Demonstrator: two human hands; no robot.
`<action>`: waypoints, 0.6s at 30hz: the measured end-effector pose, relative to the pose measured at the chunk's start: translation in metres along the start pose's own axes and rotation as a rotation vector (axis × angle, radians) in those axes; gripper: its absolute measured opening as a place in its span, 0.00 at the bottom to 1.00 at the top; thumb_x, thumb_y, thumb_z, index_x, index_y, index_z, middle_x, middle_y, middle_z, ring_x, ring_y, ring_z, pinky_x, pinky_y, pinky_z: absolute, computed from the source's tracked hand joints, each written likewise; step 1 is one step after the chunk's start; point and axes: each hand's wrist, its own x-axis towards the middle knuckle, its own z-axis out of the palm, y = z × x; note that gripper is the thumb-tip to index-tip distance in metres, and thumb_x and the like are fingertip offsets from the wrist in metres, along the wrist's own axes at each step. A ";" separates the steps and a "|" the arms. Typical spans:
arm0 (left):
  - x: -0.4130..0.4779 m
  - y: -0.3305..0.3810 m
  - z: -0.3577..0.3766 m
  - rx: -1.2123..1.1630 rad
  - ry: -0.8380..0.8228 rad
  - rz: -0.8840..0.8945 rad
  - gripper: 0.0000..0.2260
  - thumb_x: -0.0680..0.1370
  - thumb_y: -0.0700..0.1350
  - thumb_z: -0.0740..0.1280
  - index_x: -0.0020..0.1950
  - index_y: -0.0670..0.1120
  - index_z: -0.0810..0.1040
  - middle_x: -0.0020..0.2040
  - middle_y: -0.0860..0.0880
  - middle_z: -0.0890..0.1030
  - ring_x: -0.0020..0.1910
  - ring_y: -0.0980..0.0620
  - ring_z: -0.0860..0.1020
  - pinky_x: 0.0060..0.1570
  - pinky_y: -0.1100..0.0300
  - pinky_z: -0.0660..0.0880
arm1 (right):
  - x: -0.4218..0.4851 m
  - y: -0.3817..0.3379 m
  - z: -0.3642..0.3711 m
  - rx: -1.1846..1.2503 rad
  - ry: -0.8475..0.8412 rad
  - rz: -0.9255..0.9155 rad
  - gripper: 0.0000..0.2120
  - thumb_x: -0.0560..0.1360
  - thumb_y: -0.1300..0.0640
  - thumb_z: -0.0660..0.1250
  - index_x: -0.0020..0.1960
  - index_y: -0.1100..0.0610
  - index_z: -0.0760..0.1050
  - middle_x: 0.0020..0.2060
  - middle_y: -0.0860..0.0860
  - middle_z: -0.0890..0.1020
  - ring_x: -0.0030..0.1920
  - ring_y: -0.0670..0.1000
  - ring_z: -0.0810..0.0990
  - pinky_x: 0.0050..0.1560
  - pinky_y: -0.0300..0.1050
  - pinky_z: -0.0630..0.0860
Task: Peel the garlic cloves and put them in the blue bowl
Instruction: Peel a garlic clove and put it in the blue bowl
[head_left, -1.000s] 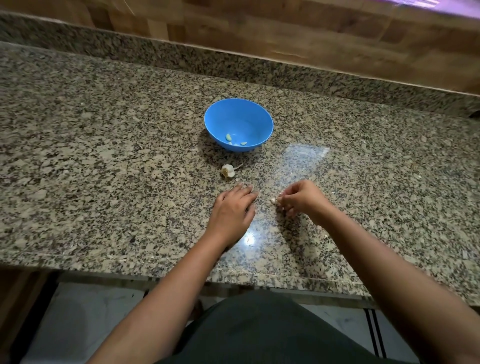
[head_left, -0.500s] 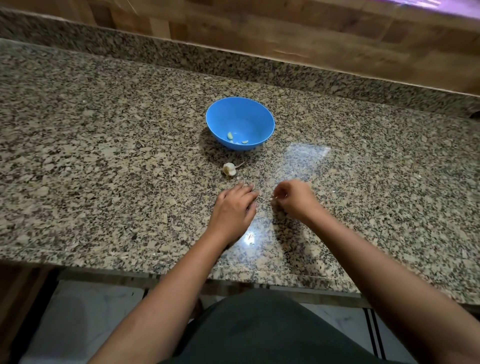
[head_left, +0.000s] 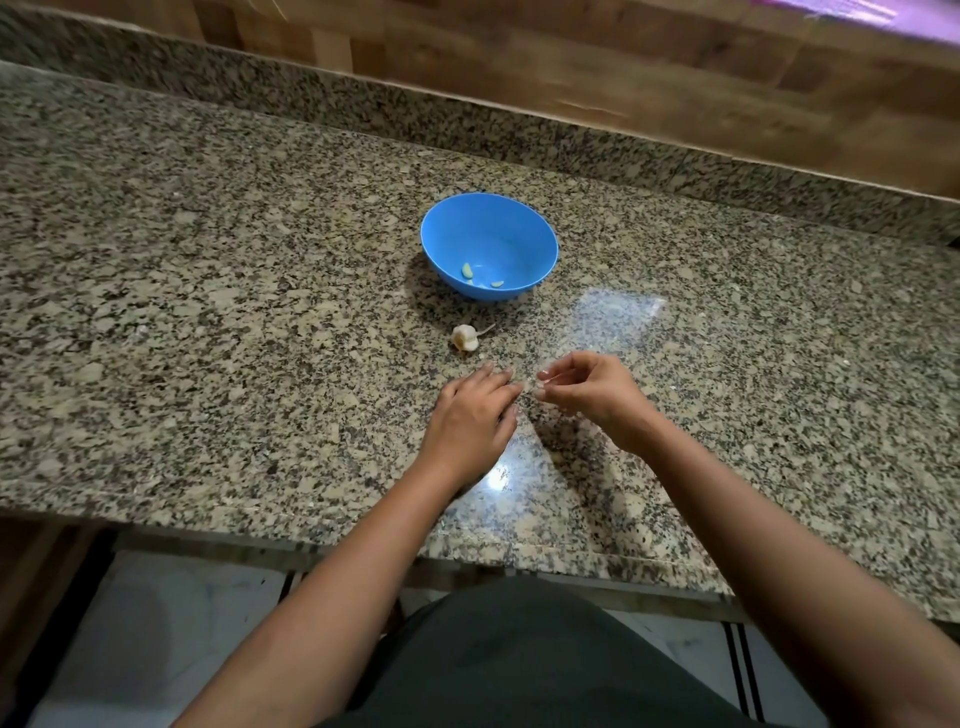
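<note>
You've got a speckled granite counter (head_left: 208, 312) filling most of the shot. Its matching upstand (head_left: 363, 104) runs along 12 o'clock with a wood wall (head_left: 571, 52) behind it, and there's pale floor tile (head_left: 156, 623) down at 7 o'clock.

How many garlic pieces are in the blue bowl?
2: one peeled clove lies left in the blue bowl, another by its near wall, which may hide more.

Open counter (head_left: 208, 322) either side of blue bowl (head_left: 498, 234); garlic bulb (head_left: 465, 338) just before it
</note>
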 end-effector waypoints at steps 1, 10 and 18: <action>0.000 0.000 0.000 -0.001 0.000 -0.001 0.17 0.81 0.49 0.56 0.71 0.53 0.67 0.73 0.54 0.66 0.74 0.55 0.57 0.70 0.57 0.50 | 0.000 -0.001 -0.001 -0.027 -0.011 0.009 0.05 0.69 0.66 0.72 0.42 0.62 0.76 0.33 0.52 0.79 0.32 0.46 0.75 0.33 0.38 0.73; -0.001 0.000 -0.001 -0.019 -0.005 -0.001 0.17 0.81 0.49 0.56 0.71 0.52 0.67 0.73 0.54 0.65 0.74 0.55 0.57 0.70 0.57 0.49 | 0.007 -0.009 0.008 -0.404 -0.013 0.091 0.05 0.70 0.63 0.72 0.37 0.59 0.78 0.35 0.56 0.81 0.34 0.50 0.76 0.38 0.44 0.76; -0.001 0.000 -0.001 -0.034 0.000 0.005 0.17 0.81 0.48 0.56 0.71 0.52 0.67 0.73 0.54 0.66 0.74 0.56 0.57 0.70 0.57 0.50 | 0.020 -0.021 0.011 -0.409 0.004 0.246 0.06 0.70 0.65 0.72 0.45 0.67 0.78 0.38 0.56 0.81 0.33 0.49 0.78 0.37 0.41 0.78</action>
